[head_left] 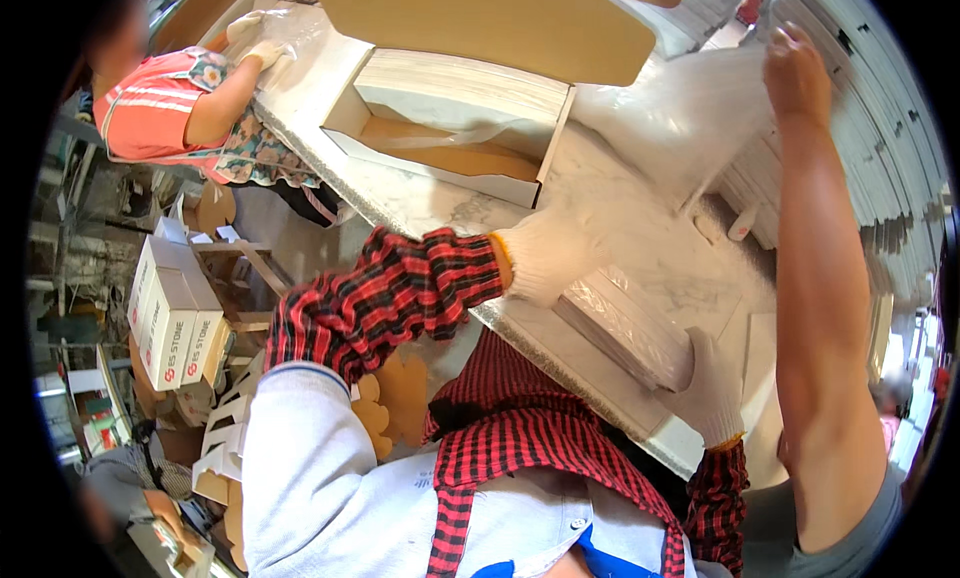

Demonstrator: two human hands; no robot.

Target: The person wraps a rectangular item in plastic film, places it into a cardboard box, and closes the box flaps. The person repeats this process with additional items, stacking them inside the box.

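A stack of thin white slabs in clear plastic wrap (625,323) lies on the marbled tabletop (665,253), close to its front edge. My right hand (705,390), in a white knit glove, is closed about the near right end of this stack. At the other end is my left hand (560,258), gloved the same way; its fingers are smeared by motion. Beyond my left hand stands an open cardboard box (440,171). Inside it, white slabs are stacked along the far side, with brown cardboard and some clear film in front.
From the right, another person's bare arm (820,268) reaches over the table to a sheet of clear plastic film (680,103). A co-worker in an orange top (160,118) works at the far left. Long slabs (880,128) are stacked at right. Cartons (175,313) stand below left.
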